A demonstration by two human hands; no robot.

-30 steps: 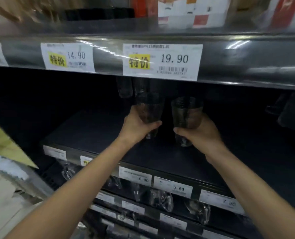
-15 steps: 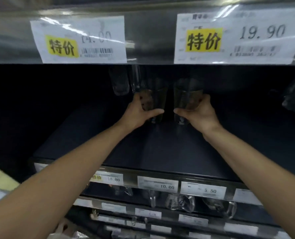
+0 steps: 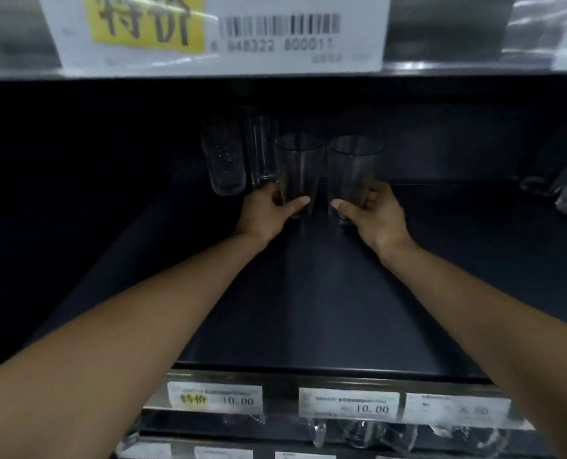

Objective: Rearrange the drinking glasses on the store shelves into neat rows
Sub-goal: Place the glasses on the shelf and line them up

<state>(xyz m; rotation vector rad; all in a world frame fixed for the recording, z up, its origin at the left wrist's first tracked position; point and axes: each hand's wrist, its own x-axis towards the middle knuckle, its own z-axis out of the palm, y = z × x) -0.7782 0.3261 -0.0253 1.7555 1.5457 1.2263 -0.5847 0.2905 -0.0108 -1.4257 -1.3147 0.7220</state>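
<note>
Two clear tumblers stand side by side deep on the dark shelf [image 3: 325,309]. My left hand [image 3: 268,210] grips the left tumbler [image 3: 300,167] near its base, thumb across the front. My right hand [image 3: 371,212] grips the right tumbler [image 3: 353,167] the same way. Their bases sit at or just above the shelf surface; I cannot tell if they touch it. Just left of them stand a dotted glass [image 3: 224,157] and a taller ribbed glass [image 3: 262,150], close to my left hand's fingers.
More glasses [image 3: 560,180] stand dimly at the far right of the same shelf. The upper shelf edge with a large price label [image 3: 215,31] hangs low overhead. Price tags [image 3: 348,404] line the front rail, with glassware [image 3: 358,433] on the shelf below.
Both hands have carried the two tumblers deeper into the shelf and lower, beside the glasses at the back. My head has moved closer, so the upper label now fills the top.
</note>
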